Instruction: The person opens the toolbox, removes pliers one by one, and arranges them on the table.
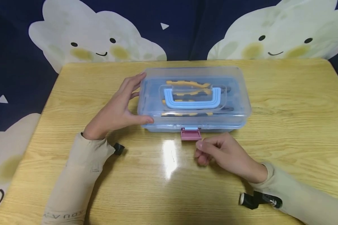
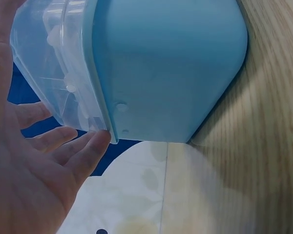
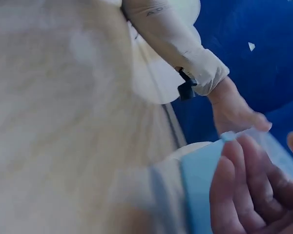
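A translucent plastic storage box [image 1: 239,103] with a blue base stands on the table, its lid down. Its light-blue carry handle [image 1: 194,105] lies folded flat on the lid, and the pink latch [image 1: 191,135] sticks out from the front. Through the lid show several yellow-and-black tools [image 1: 186,83]. My left hand [image 1: 114,111] grips the box's left end, thumb at the front and fingers toward the back; the left wrist view shows fingertips [image 2: 103,139] at the lid rim. Just right of the latch, my right hand [image 1: 225,153] has loosely bent fingers and holds nothing.
The box stands on a wood-grain table [image 1: 293,125], near its far edge. Behind hangs a dark blue cloth [image 1: 186,34] with smiling white clouds. Each sleeve carries a small black wrist device, the right one [image 1: 259,200] close above the tabletop.
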{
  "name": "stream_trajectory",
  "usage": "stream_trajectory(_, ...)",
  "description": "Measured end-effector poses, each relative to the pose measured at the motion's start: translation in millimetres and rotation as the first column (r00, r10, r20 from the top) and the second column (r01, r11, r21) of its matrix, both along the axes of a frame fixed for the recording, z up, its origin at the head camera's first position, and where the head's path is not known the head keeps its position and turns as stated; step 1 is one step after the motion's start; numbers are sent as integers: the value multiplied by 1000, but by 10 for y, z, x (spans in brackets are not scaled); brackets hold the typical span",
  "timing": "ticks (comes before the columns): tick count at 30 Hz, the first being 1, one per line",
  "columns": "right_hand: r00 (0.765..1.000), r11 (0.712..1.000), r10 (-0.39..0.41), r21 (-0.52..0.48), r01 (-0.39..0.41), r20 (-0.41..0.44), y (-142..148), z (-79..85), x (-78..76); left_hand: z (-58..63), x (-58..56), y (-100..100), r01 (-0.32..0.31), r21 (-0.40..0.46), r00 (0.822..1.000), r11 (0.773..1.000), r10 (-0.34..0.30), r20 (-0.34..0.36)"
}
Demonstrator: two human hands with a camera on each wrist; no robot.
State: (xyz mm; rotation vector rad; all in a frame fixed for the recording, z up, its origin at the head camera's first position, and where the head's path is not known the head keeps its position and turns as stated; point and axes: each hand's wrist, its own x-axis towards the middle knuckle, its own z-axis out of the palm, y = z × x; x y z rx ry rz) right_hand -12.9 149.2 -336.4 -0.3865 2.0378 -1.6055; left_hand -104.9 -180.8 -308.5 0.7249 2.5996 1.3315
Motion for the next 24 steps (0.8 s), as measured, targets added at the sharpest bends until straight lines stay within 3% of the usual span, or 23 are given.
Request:
stream_trajectory(2,987,999,46,4,-46,-151,41,54,20,1,-17,16,4,-5,1000,1000,-4,9)
stream_trajectory(4,952,997,70,14,-69,-297,91,119,30,-1,-40,33,15,-10,1000,1000,-15,13)
stream_trajectory(10,791,998,55,28,-48,-609,276,357,-65,-54,-85,54,56,18,998,998,-56,3)
stream_trajectory(13,709,997,19,-42,-68,-705,362,445,-171,-79,-85,35,75,22,997,997,-75,-13)
stream_trajectory(15,655,985,-44,-144,-99,-754,392,480,-248,-84,-80,19,90,11,996,996,-89,-32)
stream_trajectory(19,577,948,-183,-299,-111,-796,400,510,-376,-53,-42,-19,89,-5,995,996,-89,-39)
stream_trajectory(22,481,944,-245,-321,-81,-842,412,502,-462,-21,-8,-44,66,5,998,998,-66,-16)
stream_trajectory(24,389,948,-273,-315,-47,-880,419,499,-537,-7,4,-57,51,32,999,998,-51,-11)
